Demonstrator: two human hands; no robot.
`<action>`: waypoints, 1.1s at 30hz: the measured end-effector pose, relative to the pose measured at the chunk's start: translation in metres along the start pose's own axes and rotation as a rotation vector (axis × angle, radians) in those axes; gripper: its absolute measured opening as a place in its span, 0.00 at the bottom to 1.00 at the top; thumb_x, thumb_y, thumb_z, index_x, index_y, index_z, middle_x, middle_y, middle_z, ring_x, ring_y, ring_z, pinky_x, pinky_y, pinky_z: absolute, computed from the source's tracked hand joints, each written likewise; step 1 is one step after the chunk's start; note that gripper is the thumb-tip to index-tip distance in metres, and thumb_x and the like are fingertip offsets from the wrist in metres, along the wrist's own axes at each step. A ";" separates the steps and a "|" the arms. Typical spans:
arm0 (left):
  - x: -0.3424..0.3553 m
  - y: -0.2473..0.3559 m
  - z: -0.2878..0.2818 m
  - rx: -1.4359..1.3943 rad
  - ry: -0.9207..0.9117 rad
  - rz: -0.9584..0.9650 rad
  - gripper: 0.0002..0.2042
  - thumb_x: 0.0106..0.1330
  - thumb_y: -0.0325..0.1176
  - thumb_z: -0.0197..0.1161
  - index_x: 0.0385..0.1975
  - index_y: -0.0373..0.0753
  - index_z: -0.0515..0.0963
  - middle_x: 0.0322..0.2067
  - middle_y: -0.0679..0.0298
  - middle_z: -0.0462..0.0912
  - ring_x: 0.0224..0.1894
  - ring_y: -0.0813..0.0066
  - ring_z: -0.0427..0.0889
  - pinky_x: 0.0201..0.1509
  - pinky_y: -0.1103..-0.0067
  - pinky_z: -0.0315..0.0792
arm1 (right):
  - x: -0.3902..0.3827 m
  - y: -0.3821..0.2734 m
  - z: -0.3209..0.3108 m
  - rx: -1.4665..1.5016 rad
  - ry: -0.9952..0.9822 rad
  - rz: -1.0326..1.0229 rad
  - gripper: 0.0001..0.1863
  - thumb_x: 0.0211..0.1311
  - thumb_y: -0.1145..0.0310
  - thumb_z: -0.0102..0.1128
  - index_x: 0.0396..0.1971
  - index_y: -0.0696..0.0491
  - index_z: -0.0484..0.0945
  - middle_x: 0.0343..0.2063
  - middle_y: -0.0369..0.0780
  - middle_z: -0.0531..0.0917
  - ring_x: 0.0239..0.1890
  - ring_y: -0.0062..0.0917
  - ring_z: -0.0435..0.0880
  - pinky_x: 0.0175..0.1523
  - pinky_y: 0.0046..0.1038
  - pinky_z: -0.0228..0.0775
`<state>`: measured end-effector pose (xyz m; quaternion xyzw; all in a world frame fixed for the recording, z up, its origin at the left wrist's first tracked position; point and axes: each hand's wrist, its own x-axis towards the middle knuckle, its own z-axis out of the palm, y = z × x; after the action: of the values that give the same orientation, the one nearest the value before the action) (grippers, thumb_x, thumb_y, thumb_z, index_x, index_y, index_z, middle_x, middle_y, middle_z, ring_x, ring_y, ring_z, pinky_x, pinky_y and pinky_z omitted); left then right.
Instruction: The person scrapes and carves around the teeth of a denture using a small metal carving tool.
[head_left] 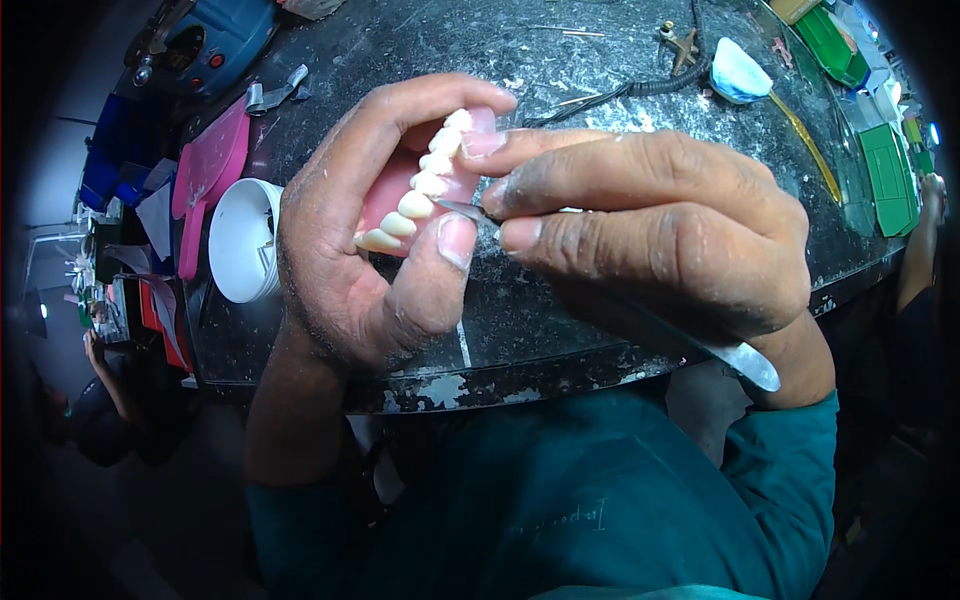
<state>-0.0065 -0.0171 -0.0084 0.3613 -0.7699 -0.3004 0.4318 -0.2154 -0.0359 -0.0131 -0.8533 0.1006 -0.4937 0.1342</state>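
Above the dark, plaster-flecked bench (600, 60), the left hand (350, 260) cups a pink wax denture (425, 185), thumb and fingers pressed around it, its arch of teeth running from lower left to upper right. From the right, the right hand (660, 230) pinches a thin metal carving tool (470, 212), tip touching the wax beside the teeth. Most of the shaft is hidden in the fist; the denture's back is covered.
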 end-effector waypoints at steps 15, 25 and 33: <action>-0.002 -0.005 -0.003 -0.095 -0.040 -0.052 0.31 0.50 0.48 0.55 0.47 0.27 0.72 0.42 0.52 0.78 0.44 0.68 0.78 0.50 0.75 0.70 | -0.002 0.008 0.017 0.059 0.111 -0.065 0.10 0.45 0.79 0.71 0.29 0.60 0.79 0.33 0.47 0.83 0.37 0.32 0.86 0.41 0.28 0.82; -0.005 -0.004 -0.001 -0.179 -0.068 -0.102 0.33 0.51 0.52 0.58 0.46 0.24 0.72 0.42 0.52 0.78 0.43 0.69 0.78 0.50 0.76 0.70 | -0.002 -0.004 0.018 0.028 0.110 0.001 0.09 0.45 0.79 0.71 0.28 0.59 0.79 0.31 0.47 0.84 0.37 0.33 0.87 0.40 0.29 0.83; -0.005 0.004 0.002 -0.218 -0.031 -0.241 0.37 0.50 0.58 0.61 0.45 0.25 0.73 0.40 0.55 0.79 0.41 0.71 0.79 0.47 0.77 0.72 | -0.001 -0.014 0.030 0.163 0.331 0.072 0.07 0.45 0.81 0.70 0.26 0.60 0.80 0.29 0.47 0.84 0.35 0.34 0.87 0.37 0.30 0.84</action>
<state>-0.0079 -0.0104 -0.0085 0.3976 -0.6903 -0.4372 0.4174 -0.1891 -0.0185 -0.0238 -0.7425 0.1112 -0.6288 0.2021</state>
